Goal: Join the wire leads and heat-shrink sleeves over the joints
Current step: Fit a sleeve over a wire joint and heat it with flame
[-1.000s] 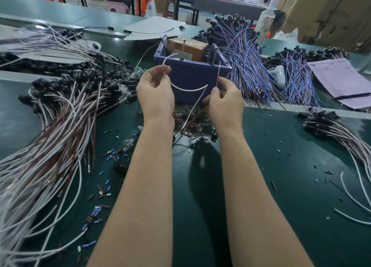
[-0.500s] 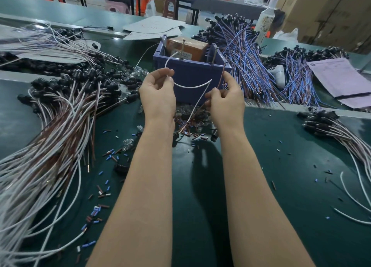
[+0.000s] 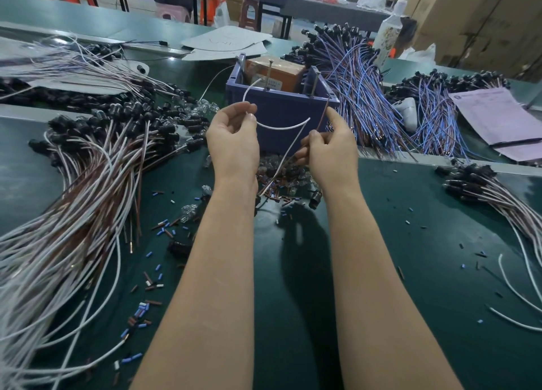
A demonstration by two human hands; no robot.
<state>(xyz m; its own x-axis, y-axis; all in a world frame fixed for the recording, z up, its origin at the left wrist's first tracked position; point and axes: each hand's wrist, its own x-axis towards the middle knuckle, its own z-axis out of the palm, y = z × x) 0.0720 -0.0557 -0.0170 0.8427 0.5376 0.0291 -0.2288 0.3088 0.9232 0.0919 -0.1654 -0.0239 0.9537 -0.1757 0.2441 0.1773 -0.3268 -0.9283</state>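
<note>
Pinching what look like light, springy leads: left hand (image 3: 231,138) holds the white wire lead (image 3: 281,127), right hand (image 3: 330,150) at its three o'clock the brown wire lead (image 3: 323,116); best gripped near the tips.

Bare left hand (image 3: 231,138), bare right hand (image 3: 330,152)

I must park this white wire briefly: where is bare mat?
Best: the mat between right forearm and the loose white wires at right, few specks. The strip between both forearms is bare too. Crowded: wire bundle and scattered sleeves left, parts pile before the bin.
</note>
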